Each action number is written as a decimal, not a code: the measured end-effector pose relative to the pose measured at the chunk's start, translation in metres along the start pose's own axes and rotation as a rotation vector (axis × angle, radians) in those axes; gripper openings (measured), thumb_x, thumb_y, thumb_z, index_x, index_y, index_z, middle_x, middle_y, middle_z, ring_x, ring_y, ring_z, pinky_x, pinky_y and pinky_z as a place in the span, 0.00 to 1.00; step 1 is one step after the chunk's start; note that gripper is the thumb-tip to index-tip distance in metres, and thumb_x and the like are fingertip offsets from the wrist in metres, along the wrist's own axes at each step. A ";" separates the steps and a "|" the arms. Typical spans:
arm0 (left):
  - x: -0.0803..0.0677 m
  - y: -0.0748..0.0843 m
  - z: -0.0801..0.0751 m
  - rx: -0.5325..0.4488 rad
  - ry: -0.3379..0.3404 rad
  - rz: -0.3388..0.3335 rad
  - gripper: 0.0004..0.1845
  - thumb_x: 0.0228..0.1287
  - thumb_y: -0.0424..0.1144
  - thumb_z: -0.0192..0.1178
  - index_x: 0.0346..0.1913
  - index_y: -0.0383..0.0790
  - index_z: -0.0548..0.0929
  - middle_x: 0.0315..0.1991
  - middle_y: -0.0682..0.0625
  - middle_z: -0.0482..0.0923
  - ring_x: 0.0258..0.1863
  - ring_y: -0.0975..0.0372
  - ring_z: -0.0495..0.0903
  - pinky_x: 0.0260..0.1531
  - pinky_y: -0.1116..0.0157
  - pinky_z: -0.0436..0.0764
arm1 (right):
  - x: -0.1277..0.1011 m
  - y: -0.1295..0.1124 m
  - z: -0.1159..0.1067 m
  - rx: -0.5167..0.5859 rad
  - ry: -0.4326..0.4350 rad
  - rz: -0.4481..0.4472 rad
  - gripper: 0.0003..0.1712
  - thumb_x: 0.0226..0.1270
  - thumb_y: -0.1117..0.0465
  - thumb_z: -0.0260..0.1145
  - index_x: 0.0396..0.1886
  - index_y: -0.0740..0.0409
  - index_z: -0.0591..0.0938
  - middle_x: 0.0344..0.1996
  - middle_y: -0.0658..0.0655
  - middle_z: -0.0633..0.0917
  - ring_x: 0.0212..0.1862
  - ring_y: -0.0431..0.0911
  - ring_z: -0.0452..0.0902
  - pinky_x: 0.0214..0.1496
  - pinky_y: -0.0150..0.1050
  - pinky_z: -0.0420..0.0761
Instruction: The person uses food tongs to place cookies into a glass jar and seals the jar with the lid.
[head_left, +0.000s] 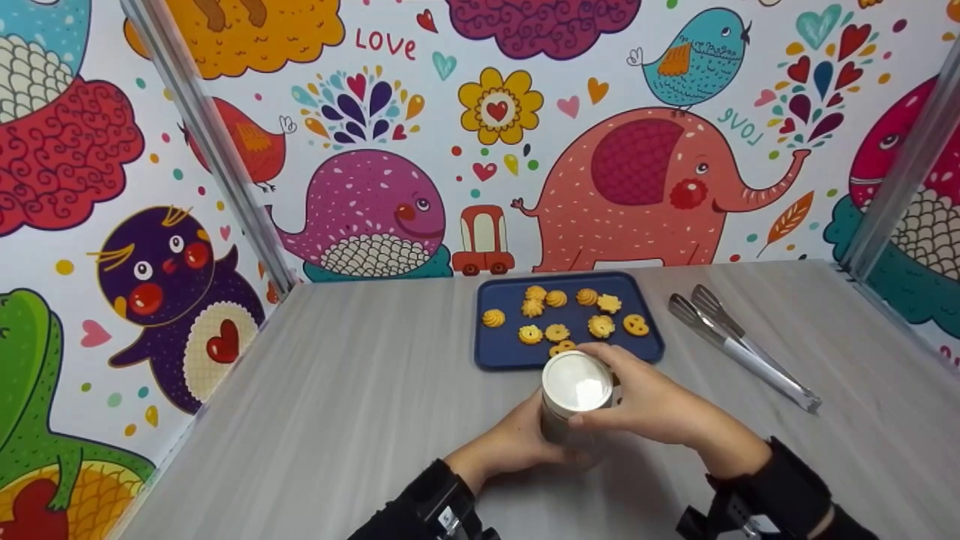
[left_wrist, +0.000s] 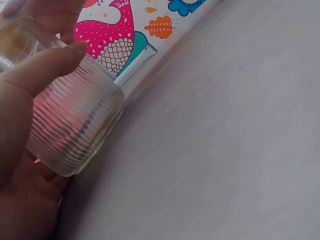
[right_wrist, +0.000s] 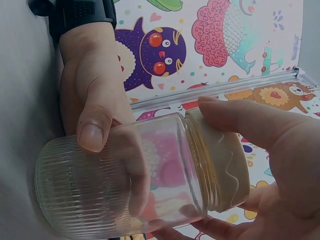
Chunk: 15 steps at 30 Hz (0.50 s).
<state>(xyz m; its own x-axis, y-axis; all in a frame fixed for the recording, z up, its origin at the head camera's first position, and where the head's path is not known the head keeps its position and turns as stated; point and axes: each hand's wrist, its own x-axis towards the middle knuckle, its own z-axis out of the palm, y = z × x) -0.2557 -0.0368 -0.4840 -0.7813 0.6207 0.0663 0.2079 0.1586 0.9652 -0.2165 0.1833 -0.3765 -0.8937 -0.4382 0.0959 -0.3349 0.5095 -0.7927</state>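
Grey table (head_left: 337,390), walled by cartoon panels. Blue tray (head_left: 495,356) bearing 10 biscuits (head_left: 556,332), just behind the hands. Steel tongs (head_left: 739,345) lying right of tray. Ribbed glass jar (right_wrist: 120,185), empty, upright at table centre, grasped low by left hand (head_left: 510,442); cream lid (right_wrist: 222,165) clasped by right hand (head_left: 660,405).

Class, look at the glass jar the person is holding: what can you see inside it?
The glass jar looks empty: only the wall pictures and the left hand show through it. The right hand grips the cream lid, which hides the jar's mouth.
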 end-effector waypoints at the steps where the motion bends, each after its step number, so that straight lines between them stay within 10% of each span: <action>1: 0.000 0.000 0.000 0.000 0.000 0.002 0.61 0.52 0.40 0.83 0.85 0.58 0.55 0.77 0.62 0.66 0.77 0.68 0.62 0.80 0.59 0.53 | 0.000 0.000 0.000 0.001 0.000 0.000 0.54 0.58 0.50 0.85 0.77 0.65 0.67 0.69 0.65 0.76 0.68 0.60 0.73 0.66 0.64 0.76; 15: 0.001 -0.002 0.000 0.080 0.016 0.014 0.60 0.49 0.41 0.84 0.83 0.56 0.59 0.75 0.61 0.69 0.75 0.68 0.66 0.78 0.60 0.57 | 0.000 -0.004 -0.008 0.017 0.051 -0.005 0.51 0.59 0.50 0.84 0.75 0.63 0.70 0.68 0.63 0.77 0.64 0.58 0.75 0.60 0.54 0.80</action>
<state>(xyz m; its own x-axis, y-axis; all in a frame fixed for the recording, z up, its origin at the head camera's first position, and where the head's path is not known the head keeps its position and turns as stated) -0.2569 -0.0362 -0.4855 -0.7870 0.6112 0.0842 0.2646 0.2111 0.9410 -0.2176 0.1875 -0.3688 -0.9062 -0.4023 0.1303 -0.3348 0.4943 -0.8022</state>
